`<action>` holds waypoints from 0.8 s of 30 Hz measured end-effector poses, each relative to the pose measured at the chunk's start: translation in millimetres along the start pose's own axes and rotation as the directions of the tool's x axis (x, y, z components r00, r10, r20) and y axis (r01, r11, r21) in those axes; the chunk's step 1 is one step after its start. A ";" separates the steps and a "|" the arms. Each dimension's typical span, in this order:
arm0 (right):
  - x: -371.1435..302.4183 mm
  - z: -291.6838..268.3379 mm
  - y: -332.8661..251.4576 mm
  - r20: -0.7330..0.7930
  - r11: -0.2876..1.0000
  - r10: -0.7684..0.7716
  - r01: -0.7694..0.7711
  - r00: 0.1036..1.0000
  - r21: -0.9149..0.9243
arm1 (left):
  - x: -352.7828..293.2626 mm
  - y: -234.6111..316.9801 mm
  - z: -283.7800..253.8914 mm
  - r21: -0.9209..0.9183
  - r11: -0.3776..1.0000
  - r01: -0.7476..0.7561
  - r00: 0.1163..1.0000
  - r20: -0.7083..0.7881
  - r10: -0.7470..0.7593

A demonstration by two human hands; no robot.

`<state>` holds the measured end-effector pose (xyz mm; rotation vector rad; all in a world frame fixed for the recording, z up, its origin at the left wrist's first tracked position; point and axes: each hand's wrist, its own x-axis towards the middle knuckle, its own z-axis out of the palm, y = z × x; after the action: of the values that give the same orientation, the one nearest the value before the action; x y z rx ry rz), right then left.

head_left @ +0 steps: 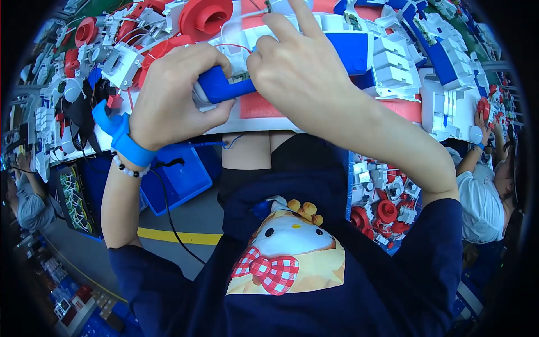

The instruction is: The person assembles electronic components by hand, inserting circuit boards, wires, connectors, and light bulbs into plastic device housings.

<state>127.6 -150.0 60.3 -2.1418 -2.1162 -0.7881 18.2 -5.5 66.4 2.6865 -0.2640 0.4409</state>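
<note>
A plastic housing in blue and white [216, 84] is gripped at its left end by my left hand [177, 92], thumb below and fingers curled over the top. My right hand [306, 73] lies across the middle of the work, its lower fingers bent and closed beside thin wires. One finger of it stretches up toward the top edge. What its fingertips pinch, if anything, is hidden. Right of that hand a blue end piece [351, 51] shows; whether it belongs to the same housing I cannot tell. A blue strap [126, 135] circles my left wrist.
Red round parts [205, 19] and white plastic pieces crowd the bench on the left. Stacked white housings [393, 67] stand right. Below the bench are a blue bin [182, 174], a black cable [168, 208] and a container of red and white parts [387, 210]. People work on both sides.
</note>
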 end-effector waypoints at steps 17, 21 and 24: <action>-3.0 -5.6 16.5 0.029 0.932 -0.171 0.152 0.985 0.330 | -2.8 -4.5 10.3 0.001 0.999 -0.053 0.998 -0.040 0.053; -1.8 -9.6 21.9 0.187 0.874 -0.156 0.047 0.970 0.484 | -1.6 -1.4 12.8 -0.104 0.995 0.002 0.998 -0.064 -0.008; -6.6 -11.6 22.2 0.196 0.842 -0.154 0.025 0.968 0.539 | -3.9 1.6 15.3 -0.215 0.974 0.063 0.998 -0.007 -0.066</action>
<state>145.1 -162.0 75.2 -1.9037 -2.2053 0.0785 18.2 -12.9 52.3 2.4718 -0.2071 0.3876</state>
